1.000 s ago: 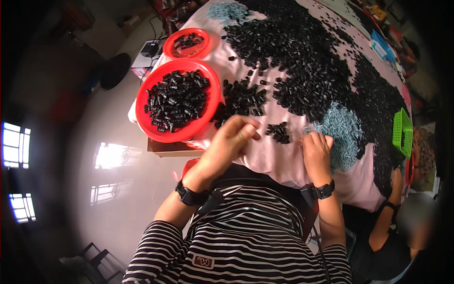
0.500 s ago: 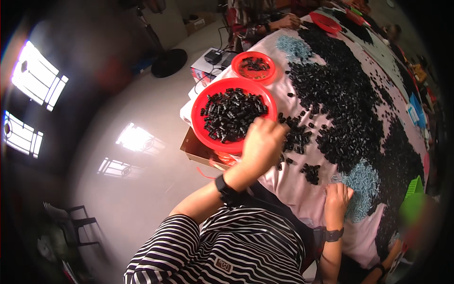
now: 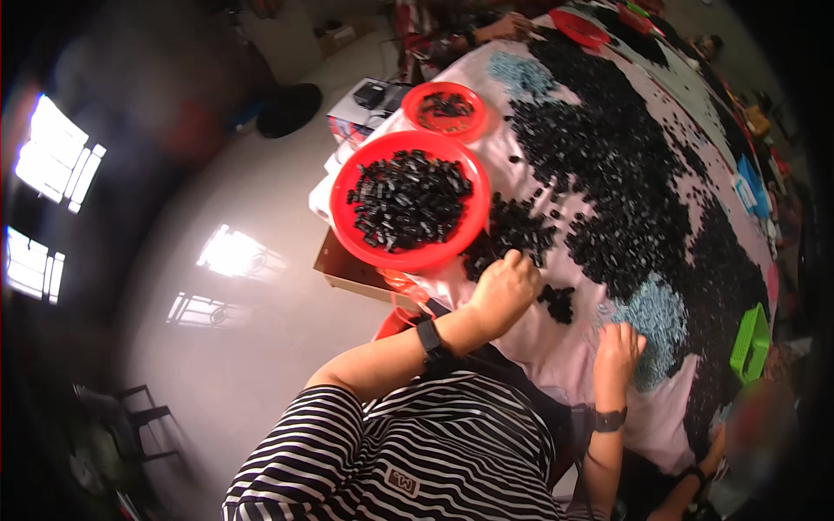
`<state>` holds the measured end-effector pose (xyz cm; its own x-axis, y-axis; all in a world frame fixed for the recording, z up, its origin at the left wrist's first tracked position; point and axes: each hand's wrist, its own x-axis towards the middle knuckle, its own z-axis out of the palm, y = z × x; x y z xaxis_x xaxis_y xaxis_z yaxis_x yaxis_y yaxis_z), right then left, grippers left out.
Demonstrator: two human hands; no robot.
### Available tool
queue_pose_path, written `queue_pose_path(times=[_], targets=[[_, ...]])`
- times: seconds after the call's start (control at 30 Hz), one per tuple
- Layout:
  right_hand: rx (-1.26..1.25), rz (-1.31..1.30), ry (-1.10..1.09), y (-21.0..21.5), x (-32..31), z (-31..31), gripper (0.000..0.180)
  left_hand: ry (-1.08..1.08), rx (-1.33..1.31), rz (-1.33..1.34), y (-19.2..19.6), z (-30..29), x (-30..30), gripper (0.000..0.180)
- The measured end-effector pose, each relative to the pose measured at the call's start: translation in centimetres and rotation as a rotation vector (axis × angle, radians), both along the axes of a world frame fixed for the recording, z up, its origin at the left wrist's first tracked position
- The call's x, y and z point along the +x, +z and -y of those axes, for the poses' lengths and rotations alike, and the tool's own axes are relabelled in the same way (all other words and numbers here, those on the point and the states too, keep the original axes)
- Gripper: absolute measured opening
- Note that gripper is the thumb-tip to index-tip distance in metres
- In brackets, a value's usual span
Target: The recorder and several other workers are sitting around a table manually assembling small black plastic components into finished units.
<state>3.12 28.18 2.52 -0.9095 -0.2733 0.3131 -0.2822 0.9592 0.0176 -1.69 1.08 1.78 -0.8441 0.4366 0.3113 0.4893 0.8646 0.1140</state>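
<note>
My left hand [image 3: 506, 293] is closed over the cloth, beside a loose cluster of short black plastic pieces [image 3: 521, 227]; what its fingers hold, if anything, is hidden. Just past it stands a large red basin [image 3: 347, 239] heaped with similar black pieces [image 3: 408, 200]. My right hand [image 3: 619, 352], fingers pinched together, is at the near left edge of a pile of small light-blue rod-like pieces [image 3: 656, 326]. Anything in that pinch is too small to make out. A smaller black cluster [image 3: 557, 304] lies on the cloth between my hands.
A smaller red basin [image 3: 478, 122] with some black pieces stands behind the large one. Black pieces [image 3: 608, 174] cover much of the pink cloth [image 3: 521, 343]. At the right is a green basket [image 3: 751, 343]; a cardboard box [image 3: 347, 276] is below the table edge. Other people's arms reach in.
My left hand has moved from the large basin's rim toward me, over the cloth by the black cluster. The right hand stays by the blue pile. The whole view has shifted slightly.
</note>
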Motion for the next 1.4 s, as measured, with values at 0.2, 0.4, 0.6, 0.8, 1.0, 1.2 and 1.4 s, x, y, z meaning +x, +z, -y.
queue_pose_path(times=[0.2,0.4,0.6,0.8,1.0,1.2,1.4], targets=[[-0.243,-0.007,-0.087,-0.4,-1.3,-0.5,0.007,-0.002,0.464,0.295,1.1,-0.8,1.9,0.023],[-0.848,0.207,-0.273,1.0,-0.8,-1.5,0.010,-0.151,0.867,0.859,0.7,-2.5,2.2,0.022],[-1.048,0.228,-0.151,0.5,0.2,-1.8,0.013,-0.259,1.356,1.468,-0.6,-2.8,2.0,0.022],[-1.089,0.290,-0.031,2.1,0.9,1.7,0.009,-0.381,1.527,1.571,-2.5,-2.5,2.1,0.025],[-0.878,0.145,0.250,4.0,0.7,5.0,0.010,-0.390,1.607,1.637,-3.4,-2.5,2.2,0.026],[-0.927,0.174,0.187,3.6,1.1,5.5,0.012,-0.369,1.541,1.576,-3.1,-2.5,2.2,0.023],[-0.851,0.139,0.225,3.7,1.1,5.6,0.015,-0.354,1.580,1.581,-2.9,-2.5,2.4,0.021]])
